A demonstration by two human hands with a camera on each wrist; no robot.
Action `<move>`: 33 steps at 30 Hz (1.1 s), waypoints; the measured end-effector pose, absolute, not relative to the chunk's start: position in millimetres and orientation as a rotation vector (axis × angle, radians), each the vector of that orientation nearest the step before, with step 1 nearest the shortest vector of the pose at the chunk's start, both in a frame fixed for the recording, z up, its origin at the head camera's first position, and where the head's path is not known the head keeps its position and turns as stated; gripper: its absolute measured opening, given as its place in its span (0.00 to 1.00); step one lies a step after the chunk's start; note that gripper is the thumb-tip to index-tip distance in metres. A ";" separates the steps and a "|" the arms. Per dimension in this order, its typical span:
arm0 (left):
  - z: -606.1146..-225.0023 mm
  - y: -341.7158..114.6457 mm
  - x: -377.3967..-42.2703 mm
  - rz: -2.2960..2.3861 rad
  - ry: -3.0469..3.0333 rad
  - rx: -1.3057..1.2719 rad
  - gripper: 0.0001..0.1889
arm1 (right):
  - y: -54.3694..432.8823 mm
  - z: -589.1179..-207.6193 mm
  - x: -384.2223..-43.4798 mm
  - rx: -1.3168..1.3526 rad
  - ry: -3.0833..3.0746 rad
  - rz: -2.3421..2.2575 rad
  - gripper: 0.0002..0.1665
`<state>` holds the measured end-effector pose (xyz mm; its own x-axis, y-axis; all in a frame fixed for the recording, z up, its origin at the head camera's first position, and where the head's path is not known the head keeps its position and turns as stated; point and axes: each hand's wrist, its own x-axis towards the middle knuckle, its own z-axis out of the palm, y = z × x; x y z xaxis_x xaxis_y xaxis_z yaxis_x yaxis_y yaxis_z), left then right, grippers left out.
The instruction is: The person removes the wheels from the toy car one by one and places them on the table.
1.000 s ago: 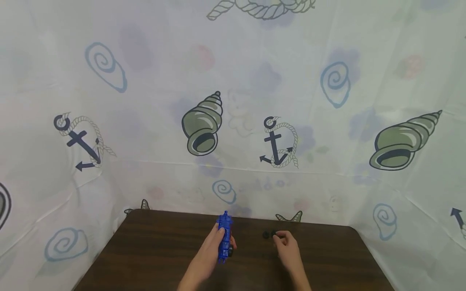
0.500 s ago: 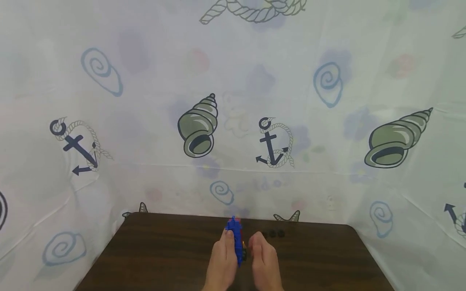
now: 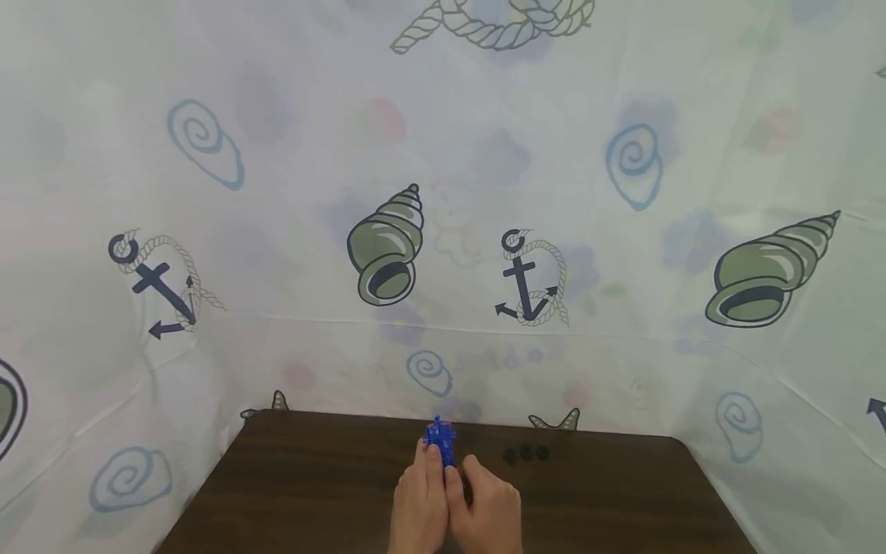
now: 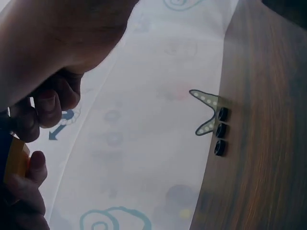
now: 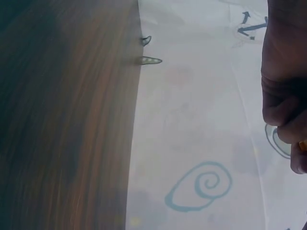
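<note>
A long blue toy train (image 3: 441, 440) points away from me at the middle of the table, in the head view. My left hand (image 3: 419, 500) grips it from the left, thumb lying along its top. From the other side my right hand (image 3: 488, 504) holds its near end, with curled fingers and the thumb against it. Both hands hide much of the toy. A yellow part of it (image 4: 18, 160) shows between fingers in the left wrist view. Three small black wheels (image 3: 526, 452) sit in a row to the right of the hands.
The dark wooden table (image 3: 311, 477) has rounded far corners. Behind it and on both sides hangs a pale cloth (image 3: 471, 369) printed with shells and anchors. The wheels lie close to the far edge.
My right hand has left the black wheels, where one more now shows, and come left to the toy train. The left hand has kept its hold, and the toy has come upright between both hands.
</note>
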<state>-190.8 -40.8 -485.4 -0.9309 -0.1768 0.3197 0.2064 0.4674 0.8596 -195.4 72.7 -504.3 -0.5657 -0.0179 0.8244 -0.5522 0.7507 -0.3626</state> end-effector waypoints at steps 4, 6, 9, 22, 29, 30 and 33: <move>-484.8 -48.6 -193.3 -1.525 -2.338 -0.006 0.33 | 64.2 -502.7 -199.1 0.468 -2.043 0.770 0.20; -483.9 -54.6 -195.2 -1.574 -2.341 -0.014 0.37 | 58.9 -501.7 -201.9 0.478 -2.045 0.779 0.20; -483.9 -65.8 -199.9 -1.678 -2.348 -0.045 0.37 | 50.6 -502.1 -207.2 0.505 -2.050 0.802 0.20; -499.2 -85.6 -209.7 -1.548 -2.476 -0.169 0.26 | 37.5 -521.6 -213.5 0.504 -2.113 0.740 0.22; -504.1 -81.6 -212.6 -1.529 -2.502 -0.259 0.22 | 46.2 -532.3 -216.6 0.499 -2.129 0.712 0.24; -504.4 -80.9 -213.1 -1.537 -2.505 -0.266 0.22 | 47.2 -532.8 -216.8 0.498 -2.132 0.717 0.24; -505.9 -81.4 -215.9 -1.549 -2.498 -0.304 0.21 | 49.8 -532.5 -217.3 0.495 -2.135 0.738 0.22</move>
